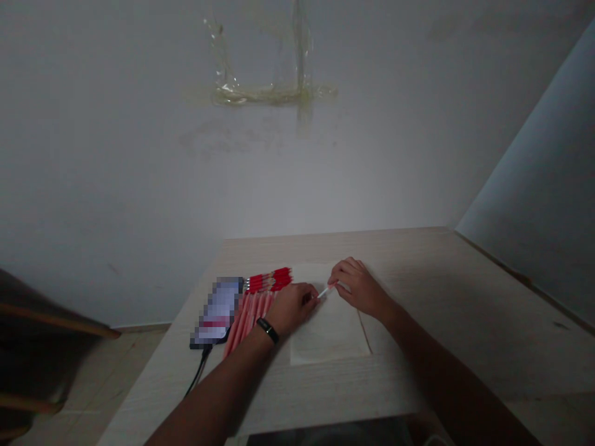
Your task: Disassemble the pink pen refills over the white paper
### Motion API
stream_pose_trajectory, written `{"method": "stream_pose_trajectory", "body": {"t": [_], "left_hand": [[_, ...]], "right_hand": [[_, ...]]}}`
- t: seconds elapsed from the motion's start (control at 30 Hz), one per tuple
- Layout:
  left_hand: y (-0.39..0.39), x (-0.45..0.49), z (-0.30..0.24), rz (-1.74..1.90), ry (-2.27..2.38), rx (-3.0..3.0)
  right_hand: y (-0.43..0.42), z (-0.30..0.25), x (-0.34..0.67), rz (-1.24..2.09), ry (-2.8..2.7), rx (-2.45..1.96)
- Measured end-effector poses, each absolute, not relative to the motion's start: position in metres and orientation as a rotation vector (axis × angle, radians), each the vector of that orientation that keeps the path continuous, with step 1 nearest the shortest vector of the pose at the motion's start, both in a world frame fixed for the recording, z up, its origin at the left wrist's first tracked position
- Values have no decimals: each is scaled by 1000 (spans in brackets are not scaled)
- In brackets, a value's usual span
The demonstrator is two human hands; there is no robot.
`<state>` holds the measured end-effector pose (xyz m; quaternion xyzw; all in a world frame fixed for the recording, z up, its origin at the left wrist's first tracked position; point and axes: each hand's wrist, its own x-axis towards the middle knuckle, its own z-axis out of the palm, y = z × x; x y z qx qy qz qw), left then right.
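Over a pale sheet of paper [325, 341], a thin white pen-like stick [324, 292] with a pinkish right end spans the gap between both hands. My left hand [296, 303], with a black band at the wrist, pinches its left end. The other end is between the closed fingertips of my right hand [356, 284]. Beside my left hand lie several pink pen-like tubes [248, 316] in a row, partly covered by that hand and forearm. Just beyond them is a group of red pen-like pieces [269, 280] with light tips.
A phone [216, 313] with a blurred screen rests at the table's left side, a black cable [199, 371] running from it toward the front. The pale wooden table [418, 254] meets a wall [381, 155] bearing old tape [260, 96]. Wooden legs [60, 319] stand at far left.
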<state>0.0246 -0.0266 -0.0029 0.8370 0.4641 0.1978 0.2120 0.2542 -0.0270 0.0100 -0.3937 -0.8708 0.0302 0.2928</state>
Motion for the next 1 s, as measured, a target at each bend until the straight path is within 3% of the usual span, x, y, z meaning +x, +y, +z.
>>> {"method": "stream_pose_trajectory", "body": {"t": [0.7,1.0], "left_hand": [[-25,20,-3,530,1338,2272],[-24,18,-3,579,1351,2254]], "right_hand": [[-13,10,278,-18,-2150,-1151],[-4,-8,275,174,-2168,-1246]]}}
